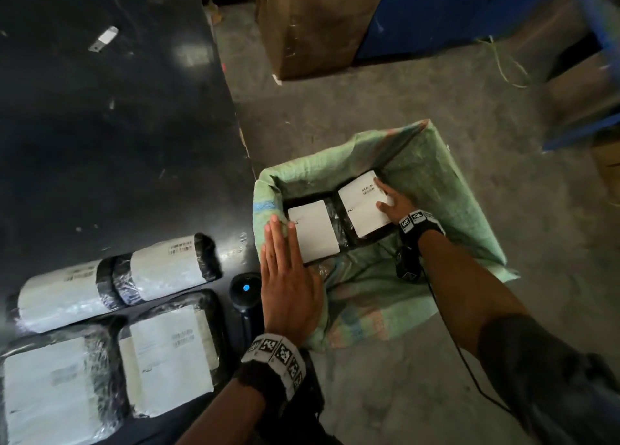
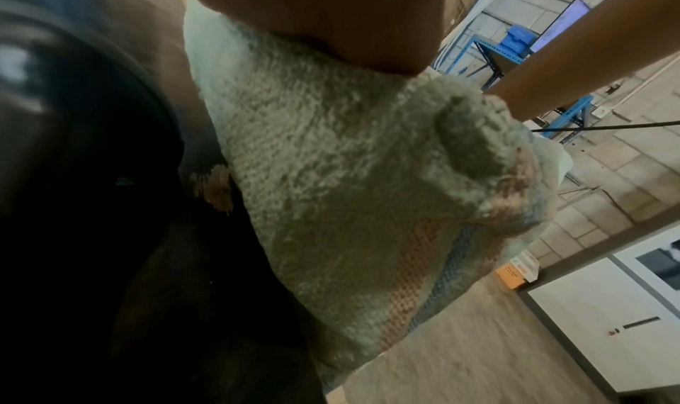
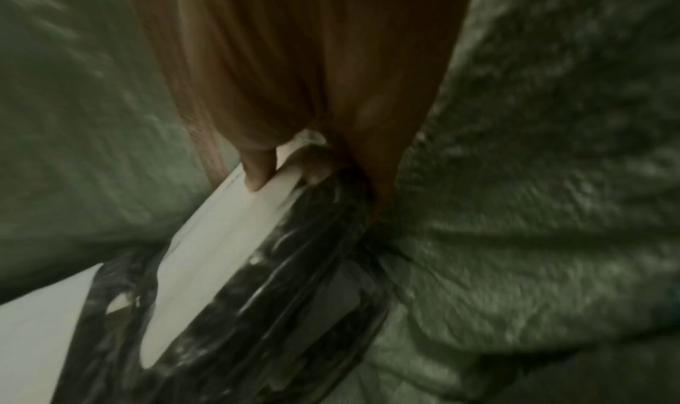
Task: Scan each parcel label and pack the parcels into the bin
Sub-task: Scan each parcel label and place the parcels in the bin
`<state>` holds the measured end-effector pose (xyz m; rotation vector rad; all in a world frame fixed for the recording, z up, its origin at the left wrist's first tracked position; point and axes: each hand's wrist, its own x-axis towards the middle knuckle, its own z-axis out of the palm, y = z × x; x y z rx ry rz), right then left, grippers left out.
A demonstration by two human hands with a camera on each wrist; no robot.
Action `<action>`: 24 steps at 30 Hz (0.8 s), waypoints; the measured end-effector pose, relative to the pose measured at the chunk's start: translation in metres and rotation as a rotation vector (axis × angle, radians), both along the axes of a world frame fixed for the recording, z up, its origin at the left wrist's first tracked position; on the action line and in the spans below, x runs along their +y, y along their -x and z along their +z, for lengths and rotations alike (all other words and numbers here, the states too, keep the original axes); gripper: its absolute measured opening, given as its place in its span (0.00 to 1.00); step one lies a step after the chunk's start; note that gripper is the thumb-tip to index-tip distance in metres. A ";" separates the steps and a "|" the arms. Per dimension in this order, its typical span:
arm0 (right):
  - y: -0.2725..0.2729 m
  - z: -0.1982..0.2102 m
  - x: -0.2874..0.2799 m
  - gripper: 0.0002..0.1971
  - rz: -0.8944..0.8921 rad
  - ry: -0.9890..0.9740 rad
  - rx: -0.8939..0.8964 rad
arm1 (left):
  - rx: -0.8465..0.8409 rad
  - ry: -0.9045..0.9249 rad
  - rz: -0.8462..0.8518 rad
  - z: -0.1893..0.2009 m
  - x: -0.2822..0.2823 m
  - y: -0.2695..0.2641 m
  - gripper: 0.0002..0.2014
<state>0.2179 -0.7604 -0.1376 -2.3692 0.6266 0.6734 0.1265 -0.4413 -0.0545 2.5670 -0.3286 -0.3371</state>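
The bin is a box lined with a green woven sack (image 1: 436, 176) on the floor right of the table. Two black-wrapped parcels with white labels lie side by side inside. My right hand (image 1: 389, 200) reaches into it and grips the right parcel (image 1: 359, 210) at its far edge. In the right wrist view the thumb (image 3: 257, 171) presses on this parcel's label (image 3: 220, 250) and a finger curls at its edge. My left hand (image 1: 285, 260) lies flat with straight fingers on the sack's near-left rim (image 2: 331, 177), beside the left parcel (image 1: 312, 240).
Several more labelled parcels lie on the black table (image 1: 100, 143) at the lower left, among them a rolled one (image 1: 164, 267) and a flat one (image 1: 167, 354). A black scanner (image 1: 245, 290) with a blue light sits at the table edge. A cardboard box (image 1: 312, 25) and blue racking (image 1: 453, 15) stand behind.
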 end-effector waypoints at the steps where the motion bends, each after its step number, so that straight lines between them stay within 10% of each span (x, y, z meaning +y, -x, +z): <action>1: -0.001 -0.007 0.001 0.33 0.001 0.034 0.035 | 0.003 0.001 -0.001 0.000 0.001 0.001 0.41; 10: -0.007 0.004 0.024 0.44 0.102 0.268 0.422 | 0.012 -0.046 -0.020 -0.002 0.002 -0.001 0.42; 15: -0.034 0.093 0.062 0.31 0.088 0.180 0.133 | 0.031 -0.043 -0.075 0.007 0.018 -0.005 0.40; 20: 0.007 0.166 0.158 0.20 0.003 -0.292 -0.286 | 0.067 0.357 -0.012 0.025 0.079 -0.014 0.36; 24: 0.076 0.171 0.251 0.15 0.058 -0.535 -0.253 | -0.015 0.364 0.135 0.024 0.171 -0.008 0.32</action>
